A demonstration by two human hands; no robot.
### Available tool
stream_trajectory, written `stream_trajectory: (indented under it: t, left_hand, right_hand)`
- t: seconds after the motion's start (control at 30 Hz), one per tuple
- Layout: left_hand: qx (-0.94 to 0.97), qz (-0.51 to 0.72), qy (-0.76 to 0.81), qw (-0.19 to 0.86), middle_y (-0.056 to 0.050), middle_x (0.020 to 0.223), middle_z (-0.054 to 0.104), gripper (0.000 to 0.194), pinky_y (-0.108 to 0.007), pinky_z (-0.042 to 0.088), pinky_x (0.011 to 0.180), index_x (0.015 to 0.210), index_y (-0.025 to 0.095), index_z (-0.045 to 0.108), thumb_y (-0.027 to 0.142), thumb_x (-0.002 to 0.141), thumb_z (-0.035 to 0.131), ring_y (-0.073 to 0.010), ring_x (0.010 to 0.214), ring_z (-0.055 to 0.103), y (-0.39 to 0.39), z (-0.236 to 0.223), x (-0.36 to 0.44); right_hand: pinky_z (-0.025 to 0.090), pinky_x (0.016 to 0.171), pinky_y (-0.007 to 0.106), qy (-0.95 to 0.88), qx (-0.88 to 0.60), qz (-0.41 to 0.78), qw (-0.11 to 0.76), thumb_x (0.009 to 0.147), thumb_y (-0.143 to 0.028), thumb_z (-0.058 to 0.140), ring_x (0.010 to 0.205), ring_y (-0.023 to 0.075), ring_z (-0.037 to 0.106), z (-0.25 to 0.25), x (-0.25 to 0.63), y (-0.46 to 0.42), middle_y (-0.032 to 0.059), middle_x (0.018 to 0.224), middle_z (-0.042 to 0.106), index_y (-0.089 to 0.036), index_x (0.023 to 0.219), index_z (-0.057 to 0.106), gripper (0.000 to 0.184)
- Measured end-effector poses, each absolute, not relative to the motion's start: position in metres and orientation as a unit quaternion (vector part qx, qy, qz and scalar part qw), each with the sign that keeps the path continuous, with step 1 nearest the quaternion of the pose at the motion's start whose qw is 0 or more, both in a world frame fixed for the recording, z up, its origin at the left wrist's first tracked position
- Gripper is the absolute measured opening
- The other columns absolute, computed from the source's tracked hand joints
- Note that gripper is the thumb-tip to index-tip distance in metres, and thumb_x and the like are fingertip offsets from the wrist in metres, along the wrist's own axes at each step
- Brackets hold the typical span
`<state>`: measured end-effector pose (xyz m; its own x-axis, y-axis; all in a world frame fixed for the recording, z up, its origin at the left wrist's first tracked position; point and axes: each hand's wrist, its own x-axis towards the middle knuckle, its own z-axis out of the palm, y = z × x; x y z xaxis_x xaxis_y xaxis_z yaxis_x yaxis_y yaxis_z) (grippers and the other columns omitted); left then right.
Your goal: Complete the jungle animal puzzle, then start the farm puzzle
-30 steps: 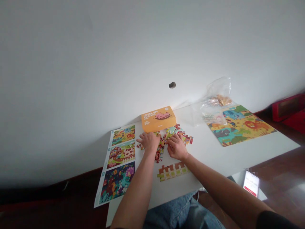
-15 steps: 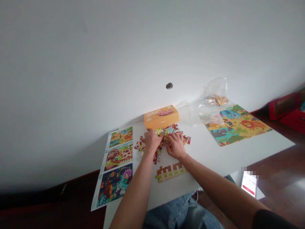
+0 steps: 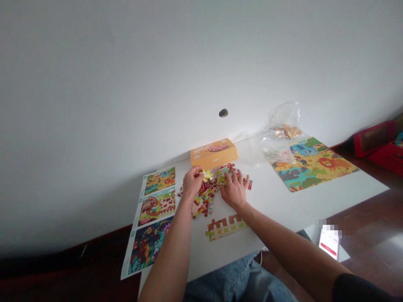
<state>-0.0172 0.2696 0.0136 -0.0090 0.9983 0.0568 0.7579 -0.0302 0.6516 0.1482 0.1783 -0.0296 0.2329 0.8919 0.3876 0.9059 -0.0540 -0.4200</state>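
Note:
A loose pile of jigsaw puzzle pieces (image 3: 204,196) lies on the white table (image 3: 270,209). At the pile's left side, my left hand (image 3: 192,183) is closed, its fingertips pinching a pale yellow puzzle piece (image 3: 207,175). My right hand (image 3: 234,191) rests on the right part of the pile with its fingers spread, and no piece shows in its grasp. Nearer to me is a joined strip of puzzle pieces (image 3: 225,227) with a white fence on it; my right forearm covers its right end.
Behind the pile an orange puzzle box (image 3: 214,153) stands by the wall. A sheet with three pictures (image 3: 157,203) lies at the left. At the right are clear plastic bags (image 3: 280,138) and a finished animal puzzle (image 3: 315,165). A phone (image 3: 329,242) sits below the table's edge.
My left hand has moved left, away from my right hand, with a yellow piece now in its fingers. My right hand has spread its fingers over the pile.

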Motion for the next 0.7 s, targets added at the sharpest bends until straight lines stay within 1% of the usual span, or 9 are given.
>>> stream_trajectory:
  t: [0.07, 0.17, 0.33, 0.37, 0.43, 0.5, 0.53, 0.6, 0.7]
  left_hand:
    - [0.693, 0.269, 0.624, 0.243, -0.004, 0.097, 0.076, 0.036, -0.027, 0.052, 0.079, 0.118, 0.021, 0.067, 0.021, 0.083, 0.062, -0.0168, 0.085, 0.071, 0.272, 0.015, -0.014]
    - [0.729, 0.262, 0.58, 0.252, -0.004, 0.094, 0.076, 0.038, -0.026, 0.053, 0.079, 0.122, 0.019, 0.064, 0.023, 0.084, 0.063, -0.0165, 0.083, 0.071, 0.277, 0.017, -0.006]
    - [0.776, 0.234, 0.548, 0.208, -0.002, 0.089, 0.076, 0.038, -0.028, 0.053, 0.083, 0.12, 0.021, 0.066, 0.029, 0.083, 0.068, -0.0188, 0.086, 0.07, 0.286, 0.022, 0.006]
    - [0.781, 0.232, 0.549, 0.186, -0.004, 0.092, 0.075, 0.036, -0.031, 0.052, 0.087, 0.119, 0.021, 0.067, 0.029, 0.084, 0.068, -0.0205, 0.091, 0.069, 0.287, 0.022, 0.007]
    - [0.789, 0.233, 0.553, 0.135, -0.007, 0.107, 0.072, 0.034, -0.037, 0.047, 0.097, 0.119, 0.023, 0.068, 0.027, 0.085, 0.067, -0.0249, 0.106, 0.064, 0.289, 0.023, 0.01]
    - [0.797, 0.233, 0.551, 0.089, -0.007, 0.126, 0.065, 0.04, -0.042, 0.04, 0.104, 0.123, 0.027, 0.066, 0.023, 0.084, 0.068, -0.0283, 0.121, 0.055, 0.29, 0.022, 0.01]
    - [0.8, 0.231, 0.55, 0.071, -0.006, 0.131, 0.062, 0.042, -0.044, 0.039, 0.104, 0.124, 0.029, 0.065, 0.021, 0.083, 0.067, -0.0291, 0.124, 0.051, 0.291, 0.022, 0.009]
    - [0.799, 0.228, 0.556, 0.04, -0.006, 0.132, 0.06, 0.04, -0.046, 0.038, 0.102, 0.125, 0.031, 0.064, 0.02, 0.086, 0.064, -0.0297, 0.124, 0.05, 0.292, 0.021, 0.004]
    - [0.79, 0.224, 0.571, 0.005, -0.007, 0.125, 0.064, 0.03, -0.048, 0.037, 0.099, 0.118, 0.028, 0.067, 0.022, 0.09, 0.059, -0.0301, 0.119, 0.053, 0.295, 0.019, -0.007]
  right_hand:
    - [0.004, 0.112, 0.067, -0.621, -0.728, -0.007, 0.29, 0.087, -0.034, 0.054, 0.138, 0.038, 0.029, -0.031, 0.147, 0.179, 0.016, 0.144, 0.049, -0.02, 0.13, 0.055, 0.046]
    - [0.003, 0.113, 0.066, -0.635, -0.713, 0.01, 0.297, 0.089, -0.033, 0.053, 0.134, 0.0346, 0.036, -0.032, 0.149, 0.18, 0.014, 0.139, 0.054, -0.02, 0.128, 0.055, 0.041]
    - [0.003, 0.115, 0.062, -0.651, -0.687, 0.034, 0.32, 0.089, -0.029, 0.053, 0.126, 0.0295, 0.045, -0.029, 0.151, 0.179, 0.0105, 0.123, 0.065, -0.022, 0.117, 0.06, 0.029]
    - [0.003, 0.115, 0.06, -0.652, -0.684, 0.038, 0.324, 0.089, -0.029, 0.053, 0.124, 0.0286, 0.046, -0.029, 0.152, 0.179, 0.0099, 0.12, 0.067, -0.022, 0.114, 0.06, 0.027]
    - [0.004, 0.116, 0.058, -0.654, -0.68, 0.045, 0.328, 0.09, -0.028, 0.053, 0.12, 0.0269, 0.048, -0.029, 0.152, 0.179, 0.0086, 0.112, 0.069, -0.023, 0.11, 0.062, 0.023]
    - [0.005, 0.116, 0.055, -0.66, -0.673, 0.051, 0.33, 0.091, -0.028, 0.052, 0.117, 0.0258, 0.05, -0.03, 0.153, 0.179, 0.0072, 0.108, 0.07, -0.024, 0.108, 0.063, 0.021]
    - [0.005, 0.116, 0.054, -0.664, -0.668, 0.053, 0.331, 0.09, -0.028, 0.053, 0.117, 0.0255, 0.05, -0.031, 0.154, 0.179, 0.0065, 0.107, 0.071, -0.024, 0.108, 0.064, 0.021]
    - [0.005, 0.116, 0.053, -0.673, -0.659, 0.056, 0.332, 0.089, -0.027, 0.054, 0.116, 0.0252, 0.05, -0.033, 0.154, 0.179, 0.005, 0.105, 0.071, -0.025, 0.106, 0.065, 0.02]
    - [0.008, 0.115, 0.051, -0.689, -0.643, 0.06, 0.328, 0.087, -0.024, 0.055, 0.113, 0.0247, 0.051, -0.034, 0.156, 0.179, 0.0034, 0.1, 0.072, -0.026, 0.102, 0.067, 0.02]
